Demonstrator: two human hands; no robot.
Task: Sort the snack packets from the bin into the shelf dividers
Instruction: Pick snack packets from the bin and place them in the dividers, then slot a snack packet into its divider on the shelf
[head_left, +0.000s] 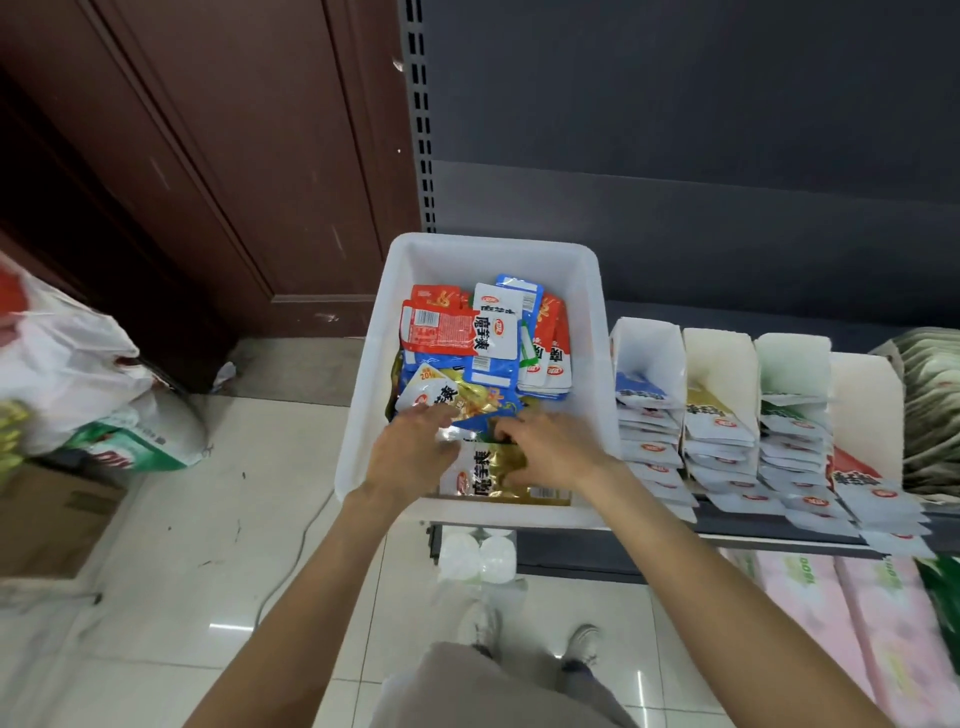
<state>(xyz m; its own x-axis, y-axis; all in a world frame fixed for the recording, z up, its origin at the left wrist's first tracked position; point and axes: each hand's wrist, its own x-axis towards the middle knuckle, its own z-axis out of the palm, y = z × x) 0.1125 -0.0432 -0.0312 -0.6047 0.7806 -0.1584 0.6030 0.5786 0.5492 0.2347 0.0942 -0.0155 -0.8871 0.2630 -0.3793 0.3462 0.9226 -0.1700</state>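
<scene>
- Snack packets (483, 343) lie jumbled in a white plastic bin (597, 291); red, blue, white and gold ones mixed, piled toward the near and middle part.
- Bin sits on the left end of the shelf (779, 540), just left of the dividers.
- Left hand (410, 452) reaches over the near rim, fingers stretched out flat on a blue-and-silver packet (457, 415); loose, not gripping.
- Right hand (550, 447) is just beside it, fingers curled down onto a gold packet (493, 467) at the near wall of the bin; looks like a pinch on its top edge, fingertips partly hidden.
- Both hands nearly touch each other in the near part of the bin.
- White shelf dividers (717, 358) stand in a row right of the bin, four slots seen.
- Slots hold stacked packets: blue-topped (644, 395), gold-topped (711, 410), green-topped (789, 415), red-topped (857, 467), left to right.
- More pale packets (930, 395) at far right, blurred.
- Pink wrapped packs (852, 623) on the level below the shelf.
- Plastic bags (67, 364) and a cardboard box (47, 519) on the tiled floor at left.
- Brown wooden door (234, 156) far left.
</scene>
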